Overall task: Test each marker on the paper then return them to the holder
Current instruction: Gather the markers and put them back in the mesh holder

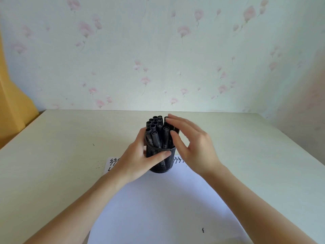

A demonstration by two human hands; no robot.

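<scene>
Black mesh holder [162,162] stands upright at the far end of the white paper [158,205], near the middle of the pale worktop [61,138]. It is packed with dark grey markers [155,131], caps up, all roughly upright with a slight lean.

Left hand [139,159] grips the holder from its left side: thumb lies across the front mesh just below the rim, fingers wrap round the back, out of sight.

Right hand [191,143] is at the holder's right side, up at cap height. Its fingers are mostly straight and slightly spread, and rest against one black marker [171,125] at the right edge of the bunch. Thumb tip sits beside the caps near the rim. Cannot tell whether thumb and fingers actually pinch that marker or only touch it; the hand covers its lower part.

Paper: black zigzag test strokes [112,162] along the far edge, partly hidden behind the left hand and the holder, with more [177,160] showing just right of the holder. One small black mark [203,230] near the paper's near right part.

Both forearms come in from the bottom edge, over the paper.

Behind: floral wallpaper [158,50]; yellow fabric [12,103] at far left.
</scene>
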